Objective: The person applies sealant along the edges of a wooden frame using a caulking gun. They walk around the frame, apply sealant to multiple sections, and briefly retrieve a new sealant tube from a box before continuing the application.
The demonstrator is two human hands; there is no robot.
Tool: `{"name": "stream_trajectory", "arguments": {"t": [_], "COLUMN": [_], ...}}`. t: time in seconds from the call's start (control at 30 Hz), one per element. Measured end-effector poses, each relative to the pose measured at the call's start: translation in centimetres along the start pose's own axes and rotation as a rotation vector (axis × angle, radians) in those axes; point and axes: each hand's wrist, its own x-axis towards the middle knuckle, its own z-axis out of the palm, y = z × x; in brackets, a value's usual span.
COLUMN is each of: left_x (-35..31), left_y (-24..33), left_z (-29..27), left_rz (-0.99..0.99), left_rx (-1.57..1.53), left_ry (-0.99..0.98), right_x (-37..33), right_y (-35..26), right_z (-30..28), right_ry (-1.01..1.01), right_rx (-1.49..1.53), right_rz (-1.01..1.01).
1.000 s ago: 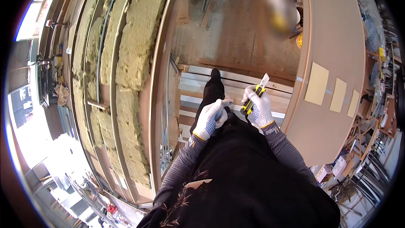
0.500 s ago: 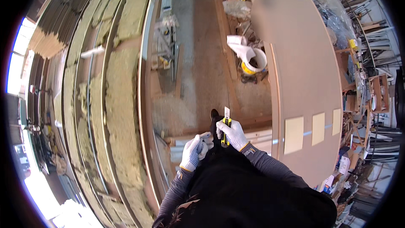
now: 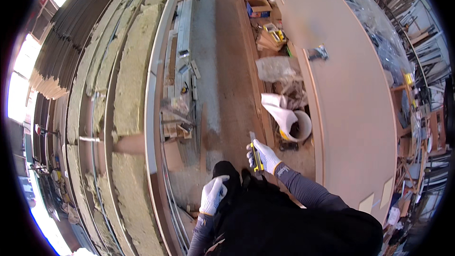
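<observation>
Leftmost: framed wall [image 3: 128, 95] packed with yellowish insulation, metal studs curving alongside. Next, metal profiles [image 3: 182, 66] lying on the dusty floor [image 3: 222, 66]. Left hand [image 3: 212, 195], white-gloved, fingers loosely curled, empty, resting by the person's dark knee. Right hand [image 3: 265, 157], gloved likewise, closed around a yellow-and-black utility knife [image 3: 256, 154], blade end pointing away over the floor. Just beyond, white bucket [image 3: 298, 125] with a pale sheet draped in it. Rightmost: large brown board [image 3: 350, 95].
</observation>
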Motion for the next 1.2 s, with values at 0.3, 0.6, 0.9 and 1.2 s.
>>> {"name": "stream_trajectory", "arguments": {"t": [0.3, 0.6, 0.9, 1.2], "left_x": [24.0, 47.9, 70.7, 87.2], "left_y": [8.7, 25.6, 30.1, 44.7], "left_z": [-1.2, -3.5, -2.1, 6.5], "left_rz": [-0.126, -0.013, 0.064, 0.051], "left_rx": [-0.094, 0.106, 0.407, 0.637], "left_ry": [0.099, -0.059, -0.241, -0.32], "right_x": [18.6, 26.5, 41.4, 48.6], "right_y": [-14.8, -35.9, -38.7, -40.3], "right_z": [4.4, 1.0, -9.0, -23.2], "right_ry": [0.056, -0.04, 0.648, 0.877], "right_rx": [0.146, 0.589, 0.764, 0.804], "right_rz": [-0.063, -0.33, -0.094, -0.19]}}
